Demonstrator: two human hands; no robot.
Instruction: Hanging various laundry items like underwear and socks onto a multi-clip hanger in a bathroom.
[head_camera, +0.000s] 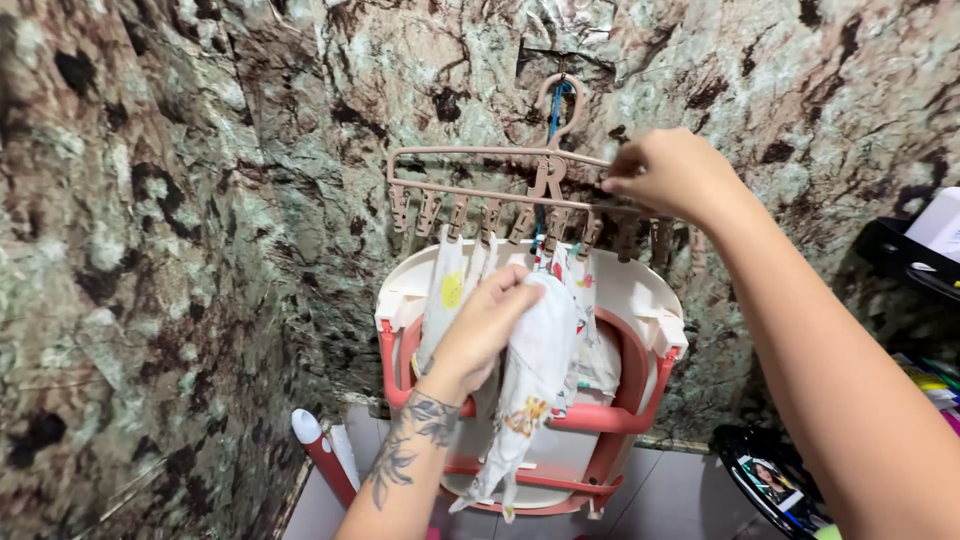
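Note:
A pink plastic clip hanger (470, 190) hangs by its hook from the marbled wall, with a row of pegs along its lower bar. Several small white printed cloths dangle from the pegs. My left hand (485, 325) grips one of these white cloths (540, 360) in the middle, bunching it. My right hand (672, 172) is up at the right end of the hanger, fingers pinched on the bar or a peg there. Behind the cloths a white and red folded baby tub (655, 335) leans upright against the wall.
A red and white tube-shaped object (320, 450) stands at the lower left by the wall. A dark shelf (905, 250) with a white item juts out at the right. A black tray (775, 485) with small items lies at the lower right on the grey floor.

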